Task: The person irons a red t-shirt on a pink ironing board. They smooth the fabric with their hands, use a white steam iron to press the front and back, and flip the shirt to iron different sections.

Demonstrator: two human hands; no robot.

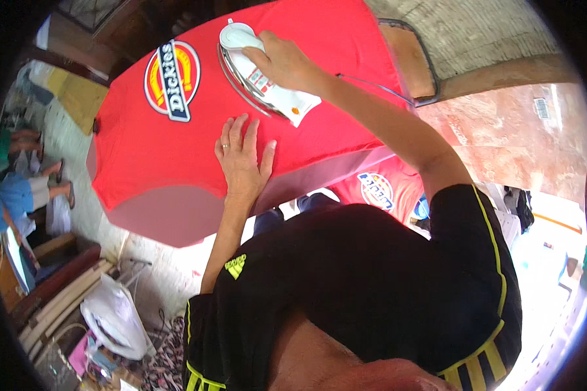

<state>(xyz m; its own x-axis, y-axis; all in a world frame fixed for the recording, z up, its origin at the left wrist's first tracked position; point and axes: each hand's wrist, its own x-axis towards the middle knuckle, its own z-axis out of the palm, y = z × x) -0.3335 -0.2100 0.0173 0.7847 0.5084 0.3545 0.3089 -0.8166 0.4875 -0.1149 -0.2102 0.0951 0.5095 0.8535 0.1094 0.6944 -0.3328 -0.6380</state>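
1 iron [257,75], 2 red shirts [176,150] [378,189], 1 ironing board [176,218], 2 hands [244,159] [287,62].

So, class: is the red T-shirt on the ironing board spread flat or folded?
Spread flat: the red T-shirt lies smooth across the ironing board, left hand pressing it, right hand gripping the iron.

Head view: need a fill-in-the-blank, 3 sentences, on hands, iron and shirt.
1. The right hand grips a white ____ by its handle.
2. The left hand lies flat, palm down, on the ____ shirt.
3. A ring shows on a finger of the ____ hand.

Missing words: iron; red; left
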